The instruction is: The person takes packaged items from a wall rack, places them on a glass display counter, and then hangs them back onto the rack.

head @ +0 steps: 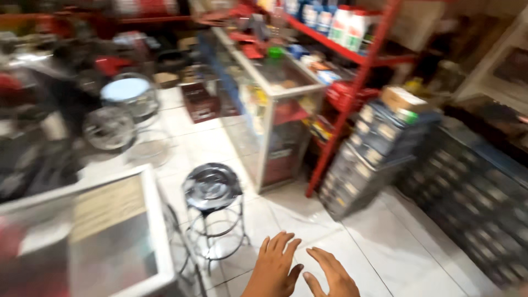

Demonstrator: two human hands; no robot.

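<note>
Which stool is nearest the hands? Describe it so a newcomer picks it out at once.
Start at the glass display case beside the red shelving. On the white tiled floor just left of it, ahead of the left hand, stands the stool. Unlike the pale-topped stool farther back, its round seat is dark and glossy, on thin metal rings.

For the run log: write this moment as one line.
left hand: open, empty, fingers spread | right hand: open, empty | both over white tile floor | nearest: black round stool | view blurred
</note>
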